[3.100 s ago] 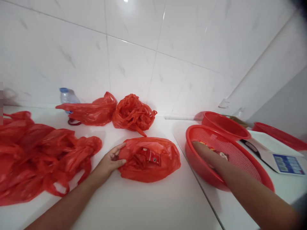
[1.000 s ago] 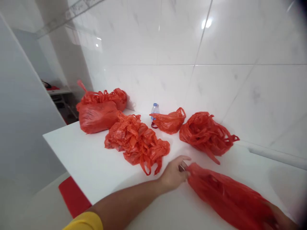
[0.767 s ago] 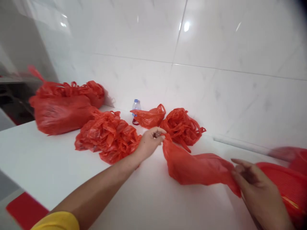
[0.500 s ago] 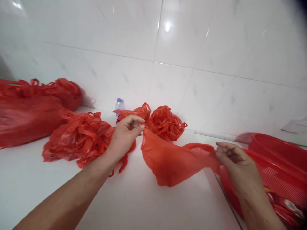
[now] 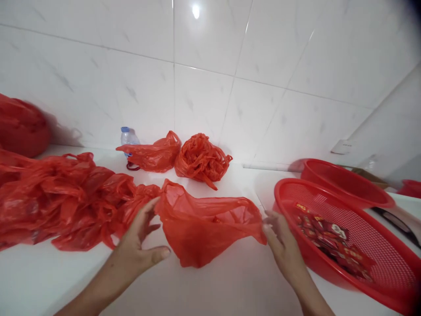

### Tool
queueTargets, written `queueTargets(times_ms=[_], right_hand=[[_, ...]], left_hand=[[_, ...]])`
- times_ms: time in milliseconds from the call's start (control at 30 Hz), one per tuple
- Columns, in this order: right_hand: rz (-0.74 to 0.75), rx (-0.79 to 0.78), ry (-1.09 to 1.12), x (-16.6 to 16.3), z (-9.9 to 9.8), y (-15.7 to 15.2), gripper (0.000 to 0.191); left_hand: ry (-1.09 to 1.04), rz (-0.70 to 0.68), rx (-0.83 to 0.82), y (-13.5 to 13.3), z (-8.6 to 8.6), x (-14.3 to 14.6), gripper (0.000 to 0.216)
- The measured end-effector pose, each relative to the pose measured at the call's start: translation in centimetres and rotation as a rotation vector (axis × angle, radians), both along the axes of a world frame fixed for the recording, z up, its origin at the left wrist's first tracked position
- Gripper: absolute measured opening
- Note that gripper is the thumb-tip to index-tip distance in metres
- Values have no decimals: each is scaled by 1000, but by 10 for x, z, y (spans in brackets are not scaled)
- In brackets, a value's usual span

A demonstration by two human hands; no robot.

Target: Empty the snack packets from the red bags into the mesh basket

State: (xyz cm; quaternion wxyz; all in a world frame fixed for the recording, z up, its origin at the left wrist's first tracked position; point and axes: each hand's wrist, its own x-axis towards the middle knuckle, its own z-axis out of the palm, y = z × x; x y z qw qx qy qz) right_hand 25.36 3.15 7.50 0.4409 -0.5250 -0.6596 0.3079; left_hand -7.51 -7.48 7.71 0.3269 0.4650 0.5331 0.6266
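A thin red plastic bag stands in front of me on the white surface, its mouth parted and facing up. My left hand is at the bag's left side, thumb held well away from the fingers; the fingertips reach behind the bag's edge and are partly hidden. At the right corner of the bag's mouth, my right hand pinches the plastic between thumb and fingers. Close to my left wrist lies a heap of crumpled red plastic bags.
A red perforated basket holding small red packets stands at right, a red basin behind it. Along the tiled wall are a blue-capped bottle, a loose red bag and a bundle of bags.
The view has swung right, bringing the basket and its packets into sight. The bag's mouth has spread apart. My left hand has let go of its pinch and opened; my right keeps its corner.
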Motion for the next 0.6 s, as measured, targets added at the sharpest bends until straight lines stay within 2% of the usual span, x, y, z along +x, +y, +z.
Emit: queueTargets(times_ms=[100,167,233,333,467,600], right_hand=[[153,-150,30,-16,-9,-1,40],[282,-243,109,-29,-11,-3,38],[326,-271,202,-38,-9,-5,38],[296,-254,294,-38,7,-3,41],[164,-127,335,-20,37,5,26],[194,-87,408,-9,47,8,21]], left_hand=[[-22,-109,-173,7,-21,20,96],[-37,-179,-218,13,-24,33,84],[-41,-196,-224,19,-17,41,59],[-37,-127,-203,26,6,37,27],[-127,-13,-67,35,26,17,16],[-250,18,-39,40,22,5,17]])
